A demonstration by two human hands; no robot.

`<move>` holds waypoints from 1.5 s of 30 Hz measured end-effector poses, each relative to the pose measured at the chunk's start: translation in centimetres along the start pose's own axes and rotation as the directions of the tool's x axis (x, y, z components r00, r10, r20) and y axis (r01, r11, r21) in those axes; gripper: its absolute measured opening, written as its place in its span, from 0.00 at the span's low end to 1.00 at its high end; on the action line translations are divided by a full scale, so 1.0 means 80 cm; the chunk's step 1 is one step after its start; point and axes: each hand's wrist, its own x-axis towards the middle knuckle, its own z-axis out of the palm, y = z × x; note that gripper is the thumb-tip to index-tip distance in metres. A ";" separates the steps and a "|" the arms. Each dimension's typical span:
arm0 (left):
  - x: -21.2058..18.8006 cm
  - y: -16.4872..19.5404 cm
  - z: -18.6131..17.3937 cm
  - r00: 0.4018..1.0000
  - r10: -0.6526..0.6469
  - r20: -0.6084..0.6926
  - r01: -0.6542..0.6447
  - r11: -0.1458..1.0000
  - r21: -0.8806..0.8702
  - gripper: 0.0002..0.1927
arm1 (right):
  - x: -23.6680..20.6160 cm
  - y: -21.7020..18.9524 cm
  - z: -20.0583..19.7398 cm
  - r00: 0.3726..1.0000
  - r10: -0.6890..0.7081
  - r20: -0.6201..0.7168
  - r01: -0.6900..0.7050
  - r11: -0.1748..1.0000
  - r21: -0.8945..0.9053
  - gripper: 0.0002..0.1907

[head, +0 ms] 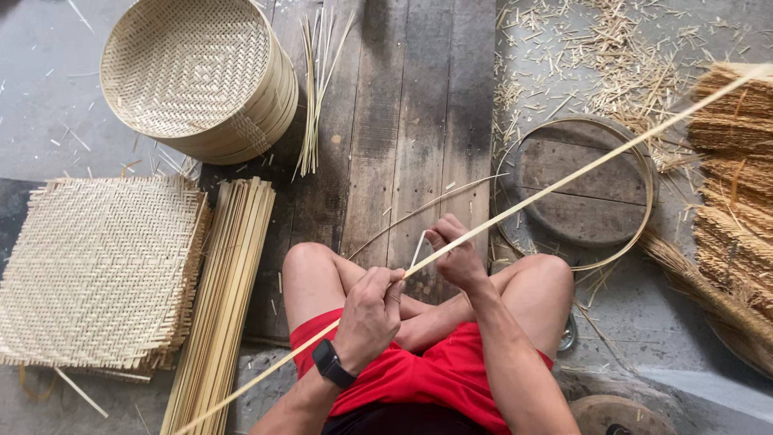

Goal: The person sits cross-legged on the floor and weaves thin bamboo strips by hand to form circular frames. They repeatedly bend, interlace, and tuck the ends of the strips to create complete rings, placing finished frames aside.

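Left hand (369, 310) fisted around a long bamboo strip (564, 173); right hand (457, 256) pinching it further up. Above the wooden planks (403, 121), near their lower edge. Woven mats (97, 270) stacked at left.

A person seen from above wears bright red shorts (419, 374) and a black smartwatch (332, 363) with a dark band on the left wrist. Both forearms, knees and lower legs are bare; no sleeves reach the arms.

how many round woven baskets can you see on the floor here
1: a round woven bamboo basket lies on the floor at upper left, above the stack of square woven mats. More could be hidden outside the view.
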 end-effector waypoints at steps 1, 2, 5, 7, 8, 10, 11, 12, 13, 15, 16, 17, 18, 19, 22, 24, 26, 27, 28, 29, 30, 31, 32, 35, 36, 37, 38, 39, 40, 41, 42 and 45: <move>0.001 -0.003 0.002 0.999 -0.033 0.008 0.033 0.999 0.009 0.06 | 0.004 -0.003 -0.002 0.998 0.053 0.026 -0.053 0.999 -0.011 0.07; 0.001 -0.006 0.004 0.998 -0.067 0.014 0.067 0.998 0.016 0.06 | 0.004 -0.005 -0.002 0.993 0.106 0.055 -0.105 0.994 -0.026 0.07; 0.006 -0.017 0.002 0.995 -0.100 0.022 0.100 0.995 -0.008 0.07 | -0.008 -0.013 0.011 0.984 0.070 0.163 -0.094 0.985 0.145 0.02; 0.008 -0.022 0.001 0.995 -0.097 0.025 0.097 0.995 0.005 0.07 | -0.024 -0.013 0.024 0.886 0.165 0.433 -0.262 0.949 0.175 0.02; 0.007 -0.023 0.001 0.995 -0.094 0.027 0.093 0.996 0.011 0.06 | -0.028 -0.011 0.028 0.807 0.198 0.556 -0.345 0.923 0.171 0.02; 0.004 -0.023 0.001 0.998 -0.049 0.026 0.048 0.998 0.032 0.06 | -0.027 0.001 0.030 0.930 0.194 0.312 -0.266 0.942 0.207 0.02; 0.003 -0.023 0.001 0.999 -0.033 0.024 0.032 0.999 0.042 0.06 | -0.024 0.008 0.029 0.965 0.189 0.184 -0.227 0.950 0.216 0.02; 0.001 -0.022 0.001 0.998 -0.054 0.024 0.054 0.998 0.016 0.06 | -0.016 0.018 0.023 0.982 0.189 0.017 -0.190 0.979 0.074 0.03; 0.000 -0.021 0.001 0.997 -0.070 0.019 0.070 0.997 -0.009 0.06 | -0.004 0.026 0.013 0.977 0.151 -0.149 -0.163 0.984 -0.074 0.03; 0.001 -0.021 -0.005 0.994 -0.100 0.048 0.101 0.994 -0.038 0.06 | 0.001 0.038 -0.004 0.792 0.568 -0.225 -0.604 0.782 -0.152 0.09; 0.004 -0.022 -0.009 0.991 -0.118 0.058 0.121 0.991 -0.050 0.07 | 0.005 0.041 -0.012 0.793 0.589 -0.157 -0.577 0.808 0.121 0.09; 0.006 -0.023 -0.014 0.985 -0.152 0.084 0.158 0.985 -0.065 0.07 | 0.003 0.046 -0.020 0.789 0.610 -0.077 -0.542 0.749 0.380 0.09; 0.009 -0.024 -0.019 0.981 -0.171 0.087 0.176 0.983 -0.054 0.07 | 0.002 0.048 -0.028 0.788 0.615 -0.001 -0.486 0.624 0.612 0.09; 0.012 -0.025 -0.025 0.980 -0.179 0.085 0.183 0.982 -0.043 0.07 | 0.001 0.049 -0.036 0.789 0.614 0.019 -0.450 0.558 0.697 0.08; 0.014 -0.029 -0.038 0.982 -0.183 0.050 0.182 0.983 0.023 0.11 | -0.001 0.054 -0.066 0.803 0.594 0.055 -0.325 0.359 0.875 0.08; 0.008 -0.033 -0.044 0.984 -0.174 0.043 0.171 0.983 0.069 0.12 | 0.003 0.063 -0.088 0.819 0.573 0.029 -0.233 0.287 0.929 0.11; -0.004 -0.042 -0.048 0.986 -0.154 0.058 0.147 0.984 0.105 0.12 | 0.008 0.073 -0.105 0.769 0.636 0.063 -0.261 0.222 0.940 0.18; -0.010 -0.048 -0.051 0.986 -0.151 0.071 0.141 0.982 0.127 0.11 | 0.010 0.079 -0.113 0.743 0.665 0.080 -0.270 0.189 0.944 0.21; -0.016 -0.055 -0.053 0.986 -0.146 0.082 0.132 0.980 0.150 0.10 | 0.011 0.083 -0.121 0.756 0.653 0.053 -0.205 0.159 0.966 0.23; -0.021 -0.063 -0.056 0.986 -0.140 0.090 0.124 0.978 0.170 0.09 | 0.012 0.087 -0.129 0.769 0.639 0.026 -0.140 0.129 0.982 0.24; -0.025 -0.071 -0.059 0.984 -0.148 0.095 0.129 0.975 0.180 0.09 | 0.013 0.089 -0.136 0.779 0.628 0.002 -0.081 0.098 0.992 0.26; -0.026 -0.079 -0.062 0.983 -0.155 0.102 0.134 0.973 0.190 0.09 | 0.013 0.091 -0.145 0.769 0.634 -0.084 -0.058 0.200 0.978 0.24; -0.029 -0.086 -0.066 0.981 -0.162 0.107 0.138 0.970 0.201 0.10 | 0.011 0.094 -0.155 0.758 0.629 -0.170 -0.036 0.301 0.953 0.22; -0.032 -0.095 -0.077 0.972 -0.200 0.122 0.169 0.959 0.227 0.10 | 0.006 0.096 -0.189 0.721 0.604 -0.340 0.026 0.467 0.884 0.23; -0.032 -0.093 -0.079 0.971 -0.209 0.114 0.176 0.952 0.250 0.10 | 0.003 0.097 -0.201 0.707 0.596 -0.380 0.043 0.501 0.864 0.25; -0.031 -0.091 -0.081 0.970 -0.220 0.106 0.185 0.944 0.272 0.10 | -0.001 0.100 -0.214 0.653 0.620 -0.436 0.036 0.549 0.835 0.26; -0.030 -0.087 -0.082 0.967 -0.235 0.097 0.198 0.935 0.293 0.10 | -0.004 0.103 -0.227 0.596 0.638 -0.487 0.021 0.594 0.804 0.28; -0.028 -0.082 -0.081 0.968 -0.227 0.108 0.190 0.940 0.282 0.11 | -0.008 0.107 -0.238 0.541 0.650 -0.534 -0.001 0.635 0.772 0.29; -0.025 -0.078 -0.082 0.969 -0.221 0.113 0.184 0.944 0.272 0.12 | -0.011 0.113 -0.250 0.490 0.678 -0.547 0.024 0.617 0.786 0.29; -0.022 -0.074 -0.082 0.969 -0.219 0.113 0.183 0.947 0.264 0.13 | -0.014 0.120 -0.263 0.442 0.705 -0.554 0.049 0.598 0.800 0.29; -0.020 -0.071 -0.082 0.990 -0.117 0.084 0.088 0.953 0.289 0.16 | -0.017 0.128 -0.276 0.463 0.699 -0.545 0.104 0.568 0.816 0.29; -0.019 -0.073 -0.085 0.981 0.150 -0.126 -0.078 0.889 0.450 0.27 | -0.030 0.151 -0.308 0.478 0.750 -0.458 0.182 0.425 0.886 0.21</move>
